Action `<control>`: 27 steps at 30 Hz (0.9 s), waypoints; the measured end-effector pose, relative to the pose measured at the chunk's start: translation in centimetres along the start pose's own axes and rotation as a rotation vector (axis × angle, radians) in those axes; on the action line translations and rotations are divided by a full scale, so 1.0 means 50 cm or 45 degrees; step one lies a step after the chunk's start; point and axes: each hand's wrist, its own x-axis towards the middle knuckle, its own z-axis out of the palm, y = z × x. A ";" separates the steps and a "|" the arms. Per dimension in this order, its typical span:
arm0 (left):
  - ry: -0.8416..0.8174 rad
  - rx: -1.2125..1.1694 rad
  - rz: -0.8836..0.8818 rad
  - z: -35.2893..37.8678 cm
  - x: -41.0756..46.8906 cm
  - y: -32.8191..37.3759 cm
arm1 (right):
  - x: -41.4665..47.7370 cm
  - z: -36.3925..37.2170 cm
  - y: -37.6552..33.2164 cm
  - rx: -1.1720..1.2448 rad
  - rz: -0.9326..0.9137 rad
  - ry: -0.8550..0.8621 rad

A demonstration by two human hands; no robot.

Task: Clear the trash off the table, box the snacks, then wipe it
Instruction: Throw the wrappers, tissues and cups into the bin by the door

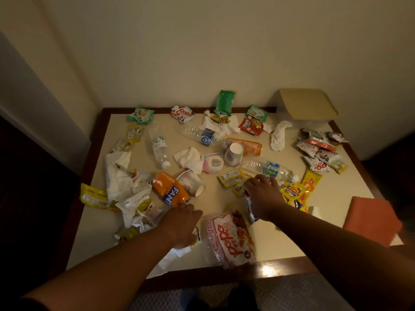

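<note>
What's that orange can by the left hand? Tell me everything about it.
The orange metal drink can lies on its side, dented, on the cream table top, left of centre. A blue label shows white letters FAN. A pastel paper cup lies against its right side, crumpled white tissue against its left. The left hand reaches toward its near end; whether it touches is unclear.

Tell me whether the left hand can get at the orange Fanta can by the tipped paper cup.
Probably yes. The left hand lies just short of the Fanta can, with nothing between them; the paper cup only flanks the can's far side.
</note>
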 end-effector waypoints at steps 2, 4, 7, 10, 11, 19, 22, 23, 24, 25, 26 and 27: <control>0.030 0.001 0.014 -0.013 0.005 0.000 | -0.004 -0.016 0.009 0.024 0.018 -0.003; 0.085 0.004 0.010 -0.032 0.009 -0.002 | -0.009 -0.040 0.015 0.054 0.048 -0.032; 0.188 -0.090 -0.035 -0.075 0.013 -0.007 | -0.014 -0.069 0.029 0.158 0.142 -0.058; 0.331 -0.166 -0.074 -0.121 0.017 -0.016 | -0.015 -0.086 0.045 0.285 0.203 0.013; 0.372 -0.261 -0.088 -0.135 0.018 -0.019 | -0.015 -0.090 0.052 0.329 0.215 0.039; 0.646 -0.716 -0.268 -0.227 0.050 -0.063 | -0.029 -0.161 0.099 0.853 0.314 0.316; 0.699 -0.903 -0.363 -0.259 0.073 -0.056 | -0.044 -0.161 0.130 1.211 0.497 0.359; 0.715 -0.964 -0.368 -0.267 0.081 -0.052 | -0.049 -0.157 0.136 1.374 0.551 0.357; 0.724 -0.996 -0.358 -0.275 0.092 -0.043 | -0.059 -0.155 0.145 1.529 0.608 0.371; 0.725 -1.028 -0.346 -0.285 0.109 -0.028 | -0.070 -0.151 0.161 1.672 0.664 0.387; 0.714 -1.054 -0.347 -0.293 0.118 -0.017 | -0.077 -0.147 0.168 1.811 0.714 0.391; 0.698 -1.099 -0.337 -0.302 0.138 0.002 | -0.090 -0.144 0.185 1.924 0.767 0.393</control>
